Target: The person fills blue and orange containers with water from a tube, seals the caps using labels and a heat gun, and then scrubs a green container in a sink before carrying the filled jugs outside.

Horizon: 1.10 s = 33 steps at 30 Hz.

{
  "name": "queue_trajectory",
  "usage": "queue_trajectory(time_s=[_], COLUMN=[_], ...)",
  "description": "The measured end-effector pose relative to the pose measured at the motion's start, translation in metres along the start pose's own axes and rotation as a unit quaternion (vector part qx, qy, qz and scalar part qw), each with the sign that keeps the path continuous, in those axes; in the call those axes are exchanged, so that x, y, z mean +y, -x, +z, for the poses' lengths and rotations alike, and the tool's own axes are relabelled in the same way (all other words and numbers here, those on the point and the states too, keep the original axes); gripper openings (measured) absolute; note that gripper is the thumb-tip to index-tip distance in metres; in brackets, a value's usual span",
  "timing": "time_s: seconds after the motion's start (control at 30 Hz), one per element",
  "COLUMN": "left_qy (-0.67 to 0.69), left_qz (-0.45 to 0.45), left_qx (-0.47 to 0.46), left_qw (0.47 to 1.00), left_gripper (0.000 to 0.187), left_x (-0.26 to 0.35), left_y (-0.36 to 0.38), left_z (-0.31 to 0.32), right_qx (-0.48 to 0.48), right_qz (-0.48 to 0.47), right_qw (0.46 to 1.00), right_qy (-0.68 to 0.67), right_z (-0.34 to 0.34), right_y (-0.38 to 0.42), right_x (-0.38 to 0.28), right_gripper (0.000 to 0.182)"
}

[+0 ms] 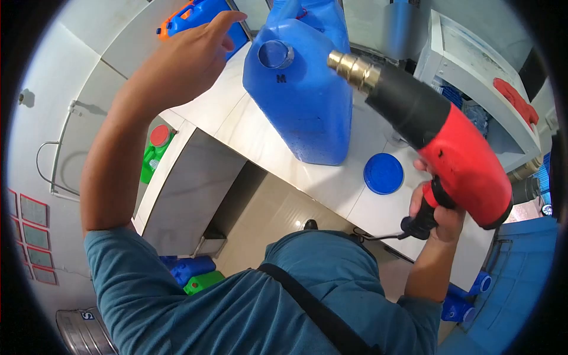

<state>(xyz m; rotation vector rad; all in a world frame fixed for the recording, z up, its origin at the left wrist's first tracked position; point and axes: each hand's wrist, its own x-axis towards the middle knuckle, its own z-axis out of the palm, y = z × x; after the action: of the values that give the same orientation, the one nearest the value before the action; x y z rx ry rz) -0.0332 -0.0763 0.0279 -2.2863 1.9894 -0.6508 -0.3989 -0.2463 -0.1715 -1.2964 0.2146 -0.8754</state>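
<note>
A large blue jerrycan stands on the white tiled counter, its round screw cap on and a dark "M" mark below the cap. My right hand is wrapped round the handle of a red and black heat gun. The gun's metal nozzle points up and left at the jerrycan's upper side. Left of the jerrycan, my left hand is raised with a finger stretched out and nothing visible in it; some fingers are hidden. A flat blue lid lies on the counter near my right hand.
Behind my left hand is a blue container with orange parts. A white shelf with a red cloth stands at the right. A green container with a red lid is at the left, and the gun's cord runs along the counter's front edge.
</note>
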Motion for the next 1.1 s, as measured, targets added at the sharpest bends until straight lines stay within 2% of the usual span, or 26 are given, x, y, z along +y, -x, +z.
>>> queue_trajectory(time_s=[0.1, 0.17, 0.2, 0.23, 0.3, 0.33, 0.37, 0.47, 0.57, 0.6, 0.63, 0.67, 0.7, 0.73, 0.77, 0.8, 0.83, 0.9, 0.93, 0.97, 1.0, 1.03, 1.07, 1.1], left_qy=[0.007, 0.019, -0.001, 0.001, -0.053, -0.031, -0.023, -0.082, -0.078, -0.075, -0.074, -0.025, 0.023, 0.021, 0.072, 0.122, 0.121, 0.379, 0.437, 0.435, 0.506, 0.573, 0.576, 0.561], left_qz=[-0.019, -0.103, -0.068, -0.067, -0.031, -0.011, 0.001, 0.128, 0.181, 0.167, 0.17, 0.112, 0.056, 0.06, 0.061, 0.06, 0.062, 0.119, 0.106, 0.098, 0.062, 0.028, 0.023, 0.002], left_qx=[0.022, -0.022, 0.058, 0.059, 0.04, 0.064, 0.073, 0.065, 0.044, 0.03, 0.034, -0.005, -0.043, -0.037, 0.012, 0.061, 0.063, 0.057, 0.026, 0.03, 0.043, 0.057, 0.06, 0.098], left_qw=[1.0, 0.994, 0.996, 0.996, 0.997, 0.997, 0.997, 0.986, 0.979, 0.983, 0.982, 0.993, 0.997, 0.997, 0.995, 0.989, 0.989, 0.916, 0.893, 0.894, 0.859, 0.817, 0.815, 0.822], left_gripper=[0.035, 0.036, 0.04, 0.04, 0.037, 0.033, 0.033, 0.03, 0.029, 0.038, 0.038, 0.051, 0.065, 0.065, 0.081, 0.097, 0.097, 0.117, 0.114, 0.114, 0.111, 0.108, 0.108, 0.105], left_x=[0.022, 0.05, 0.056, 0.058, 0.064, 0.062, 0.061, 0.049, 0.038, 0.036, 0.036, 0.037, 0.036, 0.033, 0.026, 0.019, 0.006, -0.025, -0.027, -0.022, -0.014, -0.004, 0.009, 0.023], left_y=[-0.008, -0.012, -0.01, -0.01, -0.016, -0.018, -0.021, -0.023, -0.031, -0.033, -0.032, -0.032, -0.032, -0.033, -0.032, -0.029, -0.029, -0.031, -0.029, -0.025, -0.021, -0.02, -0.018, -0.017], left_z=[-0.007, -0.013, -0.003, 0.002, 0.011, 0.017, 0.016, 0.01, 0.007, 0.007, 0.003, -0.003, -0.007, -0.007, -0.003, 0.004, 0.02, 0.067, 0.084, 0.094, 0.102, 0.107, 0.105, 0.097], right_qx=[-0.008, -0.012, -0.012, -0.006, 0.033, 0.057, 0.058, 0.048, 0.165, 0.191, 0.177, 0.161, 0.149, 0.09, 0.066, 0.043, 0.069, 0.03, 0.026, 0.012, -0.001, 0.025, 0.048, 0.025], right_qz=[-0.004, -0.019, -0.026, -0.031, -0.109, -0.141, -0.134, -0.161, -0.068, -0.033, 0.004, 0.042, 0.022, 0.017, -0.012, -0.025, 0.007, -0.011, -0.018, 0.036, 0.091, -0.069, -0.223, -0.264], right_qw=[1.0, 1.0, 1.0, 0.999, 0.993, 0.988, 0.989, 0.984, 0.969, 0.94, 0.913, 0.877, 0.819, 0.8, 0.76, 0.673, 0.606, 0.505, 0.505, 0.503, 0.498, 0.509, 0.508, 0.549], right_qy=[-0.002, -0.007, -0.012, -0.023, -0.014, -0.002, -0.01, 0.067, 0.173, 0.28, 0.368, 0.452, 0.554, 0.593, 0.647, 0.738, 0.793, 0.863, 0.863, 0.864, 0.863, 0.857, 0.83, 0.793], right_z=[0.003, -0.008, -0.01, -0.01, -0.012, -0.015, -0.018, -0.052, -0.072, -0.079, -0.082, -0.086, -0.082, -0.079, -0.092, -0.099, -0.078, -0.093, -0.086, -0.076, -0.064, -0.052, -0.038, -0.005], right_y=[-0.009, -0.007, -0.008, -0.013, -0.023, -0.028, -0.032, -0.058, -0.094, -0.108, -0.125, -0.143, -0.159, -0.17, -0.187, -0.203, -0.206, -0.228, -0.23, -0.228, -0.225, -0.218, -0.209, -0.203], right_x=[-0.002, 0.0, -0.002, -0.012, -0.03, -0.04, -0.056, -0.093, -0.13, -0.142, -0.153, -0.159, -0.162, -0.163, -0.157, -0.153, -0.152, -0.139, -0.142, -0.147, -0.148, -0.142, -0.135, -0.13], right_gripper=[0.092, 0.091, 0.09, 0.088, 0.079, 0.075, 0.072, 0.055, 0.05, 0.05, 0.048, 0.047, 0.047, 0.047, 0.047, 0.043, 0.04, 0.044, 0.044, 0.042, 0.04, 0.043, 0.045, 0.048])
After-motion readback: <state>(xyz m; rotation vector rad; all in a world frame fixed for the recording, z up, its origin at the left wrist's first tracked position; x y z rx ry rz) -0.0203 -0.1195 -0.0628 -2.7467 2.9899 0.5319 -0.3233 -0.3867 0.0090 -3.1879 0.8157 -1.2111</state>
